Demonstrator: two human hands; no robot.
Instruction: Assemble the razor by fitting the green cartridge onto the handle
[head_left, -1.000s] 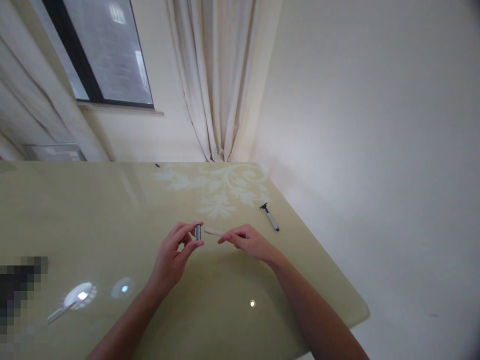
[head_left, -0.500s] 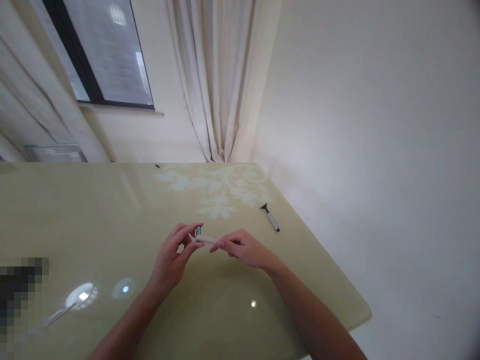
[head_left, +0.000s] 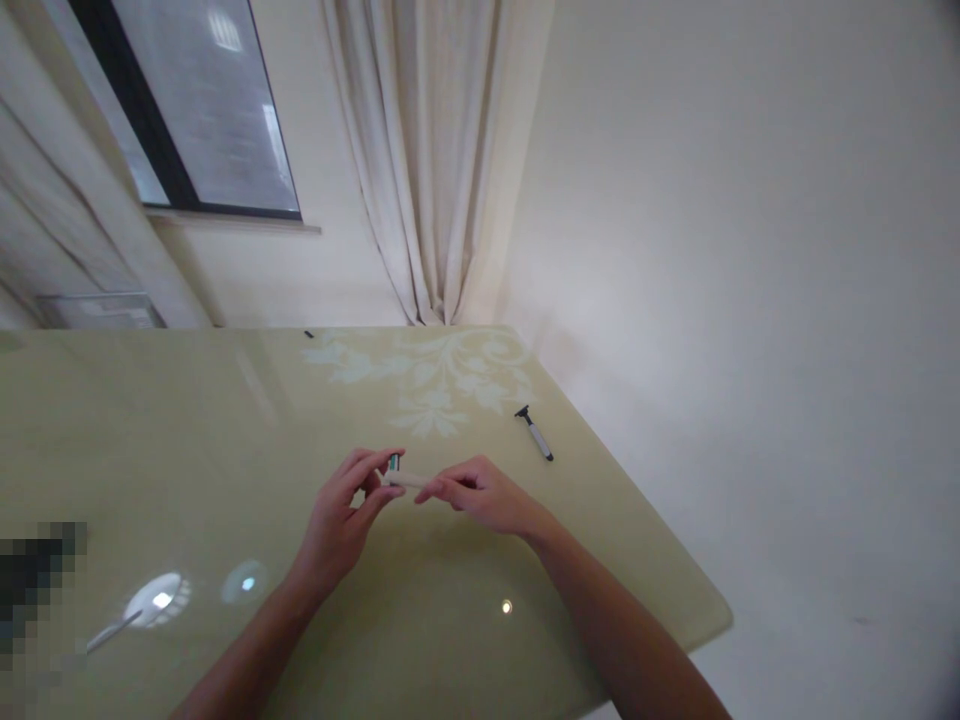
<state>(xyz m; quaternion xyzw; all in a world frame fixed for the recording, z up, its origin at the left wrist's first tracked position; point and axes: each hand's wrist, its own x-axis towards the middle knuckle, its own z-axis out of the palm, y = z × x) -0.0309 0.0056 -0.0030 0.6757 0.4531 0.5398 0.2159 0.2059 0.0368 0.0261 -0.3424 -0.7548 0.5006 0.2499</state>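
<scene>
My left hand (head_left: 341, 510) pinches a small razor cartridge (head_left: 394, 462) between thumb and fingertips. It stands upright and shows dark, white and green parts. In my right hand (head_left: 480, 495) is a pale, slender stick (head_left: 409, 480), gripped at its right end by thumb and fingers. The stick's left end reaches the lower part of the cartridge, between my left thumb and finger; whether the two are joined I cannot tell. Beyond my right hand, a razor (head_left: 535, 434) with a grey handle and black head lies on the table.
The glossy cream table (head_left: 637, 560) has a white floral pattern and a rounded right corner. A small dark piece (head_left: 308, 334) lies at its far edge. Another pale stick (head_left: 114, 632) lies at the lower left, near a blurred-out dark area (head_left: 34, 580). Curtains (head_left: 427, 160) hang behind.
The view has shifted slightly, so the table and razor sit a little further left. Both hands keep their grips, and the stick's end sits slightly further left against the cartridge.
</scene>
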